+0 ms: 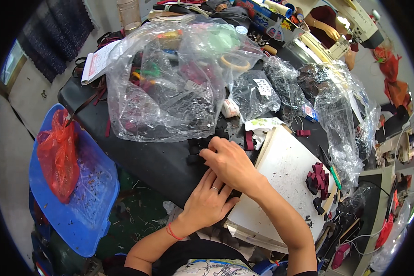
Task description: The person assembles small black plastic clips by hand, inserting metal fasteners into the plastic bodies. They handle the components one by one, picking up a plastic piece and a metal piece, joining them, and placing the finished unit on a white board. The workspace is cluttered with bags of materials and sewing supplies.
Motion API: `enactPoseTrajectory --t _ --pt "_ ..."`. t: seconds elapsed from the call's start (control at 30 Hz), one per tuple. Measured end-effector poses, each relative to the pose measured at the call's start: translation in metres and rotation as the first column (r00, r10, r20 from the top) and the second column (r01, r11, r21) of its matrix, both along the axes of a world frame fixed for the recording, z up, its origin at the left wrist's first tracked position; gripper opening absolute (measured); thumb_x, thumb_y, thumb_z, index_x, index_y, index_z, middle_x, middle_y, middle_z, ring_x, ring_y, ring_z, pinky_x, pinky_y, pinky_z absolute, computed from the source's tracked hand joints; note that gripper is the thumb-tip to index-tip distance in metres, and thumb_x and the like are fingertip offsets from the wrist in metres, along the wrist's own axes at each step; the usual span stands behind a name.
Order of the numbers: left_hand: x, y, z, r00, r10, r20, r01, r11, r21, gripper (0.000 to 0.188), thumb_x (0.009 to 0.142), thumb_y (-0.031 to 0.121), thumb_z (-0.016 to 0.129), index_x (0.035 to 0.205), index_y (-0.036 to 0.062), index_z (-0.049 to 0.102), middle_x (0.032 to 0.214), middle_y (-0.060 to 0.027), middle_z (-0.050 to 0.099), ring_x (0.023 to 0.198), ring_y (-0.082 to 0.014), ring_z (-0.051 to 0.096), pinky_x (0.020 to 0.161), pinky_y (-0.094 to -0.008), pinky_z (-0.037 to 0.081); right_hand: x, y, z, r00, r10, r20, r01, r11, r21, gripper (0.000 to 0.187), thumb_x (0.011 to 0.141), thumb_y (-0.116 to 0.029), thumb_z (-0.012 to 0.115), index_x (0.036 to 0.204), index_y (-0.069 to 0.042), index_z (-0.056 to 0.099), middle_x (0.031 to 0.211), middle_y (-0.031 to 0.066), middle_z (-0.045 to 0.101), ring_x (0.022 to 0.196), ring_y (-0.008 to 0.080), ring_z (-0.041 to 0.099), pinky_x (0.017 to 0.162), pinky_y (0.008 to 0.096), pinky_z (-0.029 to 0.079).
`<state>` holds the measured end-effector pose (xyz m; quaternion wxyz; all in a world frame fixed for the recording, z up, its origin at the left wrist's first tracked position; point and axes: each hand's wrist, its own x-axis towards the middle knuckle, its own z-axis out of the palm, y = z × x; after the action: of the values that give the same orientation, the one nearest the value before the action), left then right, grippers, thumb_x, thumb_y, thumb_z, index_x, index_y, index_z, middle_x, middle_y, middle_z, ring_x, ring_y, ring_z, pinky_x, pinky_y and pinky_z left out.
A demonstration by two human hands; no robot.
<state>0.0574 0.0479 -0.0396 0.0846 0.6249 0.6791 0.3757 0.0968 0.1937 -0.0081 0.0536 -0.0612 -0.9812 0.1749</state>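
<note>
Black pieces point(195, 159) | beside right grip point(230, 163), beyond left grip point(206, 202) | either's hold: cannot tell

light: bright, fairly even | glare: clear plastic bag point(165, 106) | edges: fisheye-bent | corners: black

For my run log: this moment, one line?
right hand: at black pieces | left hand: beside it | nearby: clear plastic bag, white board

The pieces point(195, 159) are black, the board point(283, 168) white.
</note>
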Motion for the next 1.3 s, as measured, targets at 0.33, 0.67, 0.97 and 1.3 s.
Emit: enactPoseTrajectory --t 0.33,0.67,0.97,1.3 --pt "0.014 0.010 0.011 0.998 -0.022 -0.063 0.014 0.993 -0.121 0.053 0.082 0.020 0.067 0.128 -0.0012 0.050 0.134 -0.0206 0.047 0.131 -0.0420 0.038 0.110 -0.0524 0.031 -0.026 0.046 -0.038 0.900 -0.071 -0.429 0.111 0.991 0.069 0.018 0.071 -0.017 0.074 0.080 -0.006 0.062 0.087 0.0110 0.052 0.085 0.0293 0.054 0.069 0.0407 0.045" --pt "0.012 0.003 0.003 0.996 -0.014 -0.093 0.003 0.994 -0.112 0.048 0.087 0.021 0.063 0.128 -0.0001 0.050 0.134 -0.0193 0.047 0.129 -0.0414 0.040 0.109 -0.0522 0.033 0.233 0.033 0.038 0.645 -0.678 -0.352 0.737 0.673 0.056 0.017 0.081 -0.006 0.068 0.097 -0.004 0.066 0.091 0.0106 0.059 0.087 0.0289 0.057 0.078 0.0386 0.047" --pt "0.013 0.008 0.005 0.995 -0.012 -0.102 0.002 0.995 -0.104 0.047 0.087 0.021 0.063 0.127 -0.0005 0.051 0.134 -0.0186 0.048 0.130 -0.0412 0.041 0.109 -0.0509 0.033 0.241 0.011 0.045 0.534 -0.836 -0.130 0.694 0.520 -0.497 0.018 0.087 -0.005 0.064 0.105 -0.004 0.066 0.077 0.0103 0.065 0.074 0.0262 0.059 0.069 0.0341 0.047" --pt "0.014 0.006 0.002 0.994 0.000 -0.108 -0.011 0.994 -0.107 0.048 0.090 0.027 0.061 0.129 0.0001 0.051 0.133 -0.0191 0.049 0.129 -0.0414 0.041 0.108 -0.0514 0.034 0.242 0.005 0.035 0.557 -0.799 -0.229 0.779 0.597 -0.189 0.013 0.085 -0.008 0.069 0.097 -0.004 0.067 0.077 0.0082 0.064 0.067 0.0154 0.058 0.056 0.0284 0.044"
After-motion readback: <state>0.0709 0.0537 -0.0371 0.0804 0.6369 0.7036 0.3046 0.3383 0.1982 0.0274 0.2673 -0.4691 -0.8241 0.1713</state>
